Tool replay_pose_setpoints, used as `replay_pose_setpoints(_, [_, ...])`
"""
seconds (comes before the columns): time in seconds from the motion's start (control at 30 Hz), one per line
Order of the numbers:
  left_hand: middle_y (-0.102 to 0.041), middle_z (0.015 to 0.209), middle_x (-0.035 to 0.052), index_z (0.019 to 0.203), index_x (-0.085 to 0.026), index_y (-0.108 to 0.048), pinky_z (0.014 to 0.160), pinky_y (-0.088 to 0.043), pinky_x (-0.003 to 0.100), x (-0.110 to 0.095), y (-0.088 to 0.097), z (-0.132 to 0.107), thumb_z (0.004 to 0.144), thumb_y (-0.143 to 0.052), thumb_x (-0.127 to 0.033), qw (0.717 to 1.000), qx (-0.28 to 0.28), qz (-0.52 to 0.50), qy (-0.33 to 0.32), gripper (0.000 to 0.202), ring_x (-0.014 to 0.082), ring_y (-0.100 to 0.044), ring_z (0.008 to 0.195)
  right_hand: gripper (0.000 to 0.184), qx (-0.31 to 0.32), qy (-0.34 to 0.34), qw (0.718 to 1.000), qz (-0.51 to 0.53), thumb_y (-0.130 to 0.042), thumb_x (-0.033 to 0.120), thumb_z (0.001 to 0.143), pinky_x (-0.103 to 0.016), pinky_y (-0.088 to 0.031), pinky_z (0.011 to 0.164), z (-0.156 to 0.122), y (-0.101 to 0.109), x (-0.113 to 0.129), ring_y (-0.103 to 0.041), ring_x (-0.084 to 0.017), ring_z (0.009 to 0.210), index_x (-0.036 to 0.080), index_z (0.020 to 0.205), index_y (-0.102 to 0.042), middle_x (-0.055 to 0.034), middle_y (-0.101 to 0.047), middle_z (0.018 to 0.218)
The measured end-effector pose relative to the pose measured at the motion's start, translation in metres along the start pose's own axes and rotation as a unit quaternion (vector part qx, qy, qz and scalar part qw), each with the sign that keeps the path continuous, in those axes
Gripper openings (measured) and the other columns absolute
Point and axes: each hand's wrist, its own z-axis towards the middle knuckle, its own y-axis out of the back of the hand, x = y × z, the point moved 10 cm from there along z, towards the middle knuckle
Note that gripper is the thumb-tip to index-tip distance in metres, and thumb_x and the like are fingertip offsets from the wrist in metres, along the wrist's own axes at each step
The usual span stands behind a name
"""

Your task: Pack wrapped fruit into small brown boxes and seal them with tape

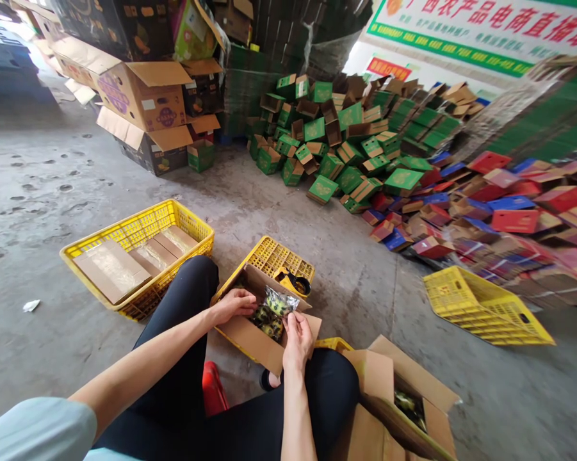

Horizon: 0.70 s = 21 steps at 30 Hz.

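A clear plastic packet (279, 301) with dark and yellow-green contents is pinched at its right corner by my right hand (298, 336). My left hand (235, 304) reaches over the left side of an open cardboard box (257, 340), fingers loosely bent and apart from the packet. Similar packets (269, 322) lie inside this box, below both hands. An upturned yellow crate (283, 256) supports the box. On the crate, just behind the box, rests a yellow and black tape dispenser (292, 282).
A yellow crate (137, 230) at left holds taped cartons (113, 269). At lower right, another open box (408, 400) contains packets. Green boxes (321, 186) and red and blue boxes (513, 221) are heaped beyond. A yellow crate (485, 307) lies at right. A red stool (214, 390) shows below me.
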Motion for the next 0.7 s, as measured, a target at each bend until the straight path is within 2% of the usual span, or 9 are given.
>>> replay_pose_setpoints(0.1, [-0.076,0.107,0.0158,0.104,-0.014,-0.073,0.092,-0.055,0.038,0.013,-0.014,-0.004,0.073,-0.087,-0.063,0.996,0.059,0.001,0.07,0.06,0.0257,-0.074,0.098,0.046,0.017,0.072,0.993,-0.094,-0.071,0.062,0.082,-0.04,-0.061,0.085,-0.004,-0.007,0.015,-0.074,-0.028,0.092,0.018,0.095,-0.075,-0.0124,-0.078,0.097])
replay_pose_setpoints(0.2, [-0.074,0.119,0.0173,0.122,-0.017,-0.069,0.096,-0.055,0.04,0.021,-0.025,-0.008,0.077,-0.076,-0.075,0.987,0.096,-0.026,0.127,0.074,0.0274,-0.074,0.106,0.036,0.097,0.2,0.959,-0.175,-0.064,0.054,0.092,-0.041,-0.06,0.089,-0.02,-0.036,0.039,-0.072,-0.027,0.097,0.02,0.094,-0.078,-0.0131,-0.077,0.102])
replay_pose_setpoints(0.3, [-0.075,0.112,0.0145,0.12,-0.017,-0.068,0.093,-0.056,0.04,0.019,-0.027,-0.008,0.077,-0.071,-0.079,0.986,0.106,-0.039,0.126,0.075,0.0256,-0.074,0.097,0.027,0.178,0.29,0.911,-0.231,-0.06,0.041,0.098,-0.045,-0.057,0.099,-0.041,-0.065,0.052,-0.07,-0.027,0.106,0.025,0.098,-0.081,-0.0117,-0.078,0.106])
replay_pose_setpoints(0.37, [-0.075,0.107,0.0111,0.117,-0.018,-0.068,0.09,-0.057,0.039,0.014,-0.026,-0.007,0.077,-0.079,-0.07,0.989,0.104,-0.034,0.098,0.066,0.0211,-0.073,0.087,0.025,0.211,0.308,0.894,-0.248,-0.058,0.036,0.099,-0.045,-0.056,0.103,-0.05,-0.077,0.053,-0.069,-0.027,0.112,0.027,0.1,-0.082,-0.0105,-0.078,0.109])
replay_pose_setpoints(0.47, [-0.073,0.108,0.0076,0.11,-0.019,-0.066,0.086,-0.058,0.034,0.006,-0.022,-0.006,0.072,-0.093,-0.045,0.995,0.083,-0.024,0.041,0.053,0.0162,-0.07,0.083,0.023,0.24,0.3,0.894,-0.23,-0.059,0.033,0.099,-0.045,-0.054,0.107,-0.055,-0.084,0.051,-0.068,-0.027,0.118,0.028,0.101,-0.082,-0.0097,-0.078,0.114])
replay_pose_setpoints(0.53, [-0.071,0.11,0.0077,0.107,-0.018,-0.066,0.083,-0.059,0.033,0.004,-0.021,-0.006,0.069,-0.096,-0.037,0.997,0.077,-0.023,0.021,0.052,0.0169,-0.07,0.087,0.023,0.236,0.269,0.913,-0.196,-0.06,0.035,0.099,-0.044,-0.054,0.106,-0.051,-0.081,0.046,-0.07,-0.027,0.116,0.026,0.101,-0.081,-0.0103,-0.078,0.114])
replay_pose_setpoints(0.63, [-0.07,0.116,0.0096,0.113,-0.019,-0.065,0.083,-0.06,0.035,0.001,-0.024,-0.008,0.07,-0.095,-0.034,0.996,0.09,-0.024,0.011,0.054,0.0194,-0.072,0.091,0.032,0.173,0.183,0.957,-0.147,-0.06,0.045,0.097,-0.042,-0.06,0.096,-0.032,-0.062,0.032,-0.072,-0.028,0.109,0.02,0.103,-0.08,-0.0138,-0.077,0.114])
replay_pose_setpoints(0.7, [-0.069,0.119,0.0106,0.116,-0.019,-0.065,0.084,-0.06,0.037,-0.001,-0.026,-0.008,0.071,-0.094,-0.032,0.995,0.1,-0.024,0.007,0.056,0.0204,-0.072,0.093,0.039,0.121,0.119,0.976,-0.136,-0.062,0.05,0.095,-0.042,-0.061,0.091,-0.017,-0.045,0.02,-0.074,-0.029,0.104,0.017,0.108,-0.078,-0.0164,-0.077,0.114])
